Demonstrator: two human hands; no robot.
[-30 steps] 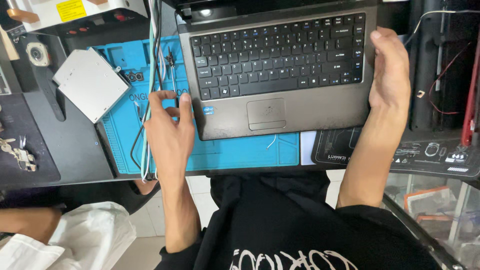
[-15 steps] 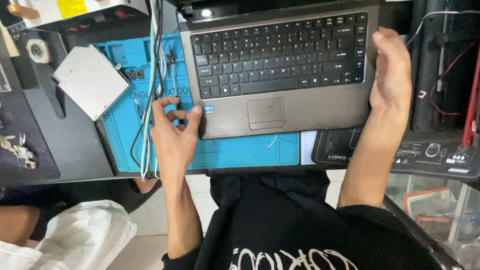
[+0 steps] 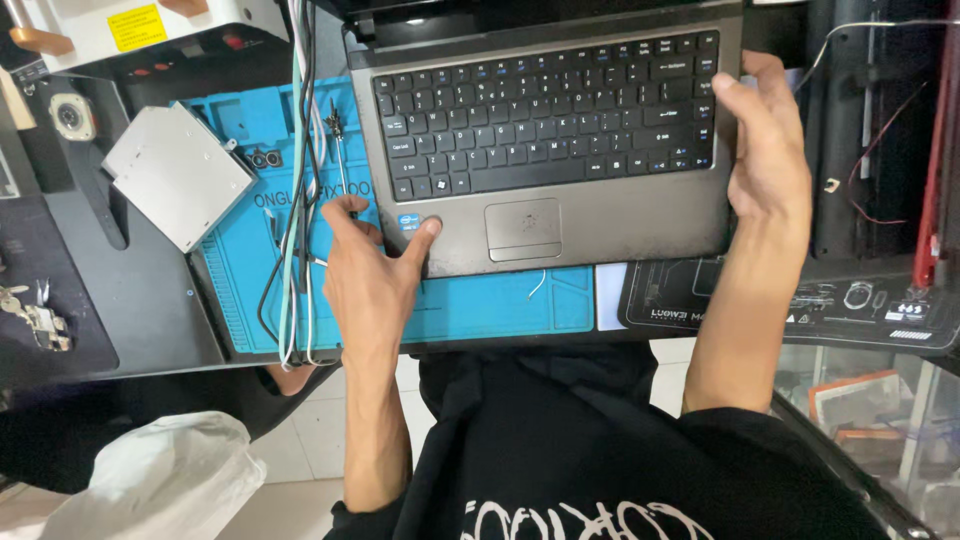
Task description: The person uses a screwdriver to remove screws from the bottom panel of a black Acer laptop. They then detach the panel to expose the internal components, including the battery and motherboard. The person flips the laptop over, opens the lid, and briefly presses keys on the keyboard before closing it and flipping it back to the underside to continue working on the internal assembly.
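Dark workbench (image 3: 140,300), seemingly tiled floor (image 3: 310,440)

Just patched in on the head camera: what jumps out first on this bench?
An open grey laptop fills the top centre, lying on a blue work mat. The right hand grips its right edge, while the left hand rests at its front-left corner, thumb on the palm rest. Left of it, a silver optical drive lies loose beside a bundle of cables.
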